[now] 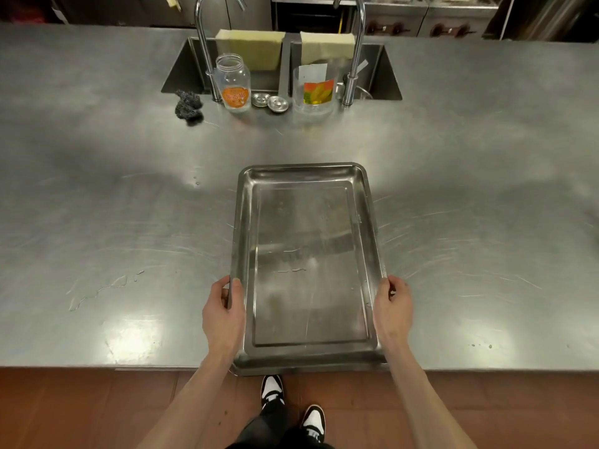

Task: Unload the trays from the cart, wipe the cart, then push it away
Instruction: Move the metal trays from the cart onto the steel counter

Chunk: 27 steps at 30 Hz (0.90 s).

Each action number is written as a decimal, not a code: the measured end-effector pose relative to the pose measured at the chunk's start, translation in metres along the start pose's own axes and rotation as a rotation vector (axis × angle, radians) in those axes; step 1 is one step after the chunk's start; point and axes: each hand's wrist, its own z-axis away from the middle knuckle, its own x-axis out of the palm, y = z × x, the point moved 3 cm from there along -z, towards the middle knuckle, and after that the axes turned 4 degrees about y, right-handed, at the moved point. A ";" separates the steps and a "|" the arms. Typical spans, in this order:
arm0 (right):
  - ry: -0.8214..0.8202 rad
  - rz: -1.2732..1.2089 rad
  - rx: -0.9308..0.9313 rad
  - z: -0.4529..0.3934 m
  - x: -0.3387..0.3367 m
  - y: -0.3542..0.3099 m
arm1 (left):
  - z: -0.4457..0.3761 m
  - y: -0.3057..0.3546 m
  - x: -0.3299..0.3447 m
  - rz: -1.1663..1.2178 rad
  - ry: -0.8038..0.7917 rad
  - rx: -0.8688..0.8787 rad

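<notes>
Steel tray (308,254) lay on counter (113,205), left hand (223,314) gripped its left rim, right hand (392,307) pinched the right rim

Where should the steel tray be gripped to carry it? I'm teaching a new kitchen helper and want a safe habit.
By the two long side rims near the end closest to the body, one hand from each side, as here: the left hand and right hand curl over the raised lip of the tray. It is wide, flat and shallow, so paired side grips should keep it level.
</notes>
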 end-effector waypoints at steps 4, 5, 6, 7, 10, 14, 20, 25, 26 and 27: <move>-0.005 0.017 -0.033 -0.002 0.002 0.003 | -0.001 -0.001 0.003 -0.056 0.010 -0.019; -0.005 0.023 -0.043 -0.004 0.003 0.006 | -0.002 -0.002 0.004 -0.071 0.012 -0.020; -0.010 0.035 -0.057 -0.006 0.005 0.009 | -0.003 -0.003 0.004 -0.087 0.011 -0.021; -0.017 0.055 -0.070 -0.008 0.007 0.013 | -0.003 -0.004 0.005 -0.105 0.013 -0.020; -0.028 0.114 -0.098 -0.011 0.010 0.019 | -0.007 -0.010 0.008 -0.138 0.015 -0.034; -0.016 0.173 -0.128 -0.012 0.011 0.024 | -0.010 -0.015 0.012 -0.154 0.007 -0.023; -0.040 0.209 -0.136 -0.015 0.012 0.031 | -0.007 -0.011 0.019 -0.198 0.019 0.006; -0.087 0.145 -0.088 -0.018 0.015 0.038 | -0.005 -0.015 0.021 -0.230 -0.001 0.032; -0.086 0.132 -0.087 -0.017 0.016 0.038 | -0.006 -0.016 0.022 -0.234 -0.005 0.035; -0.085 0.116 -0.083 -0.017 0.016 0.038 | -0.006 -0.017 0.023 -0.236 -0.011 0.035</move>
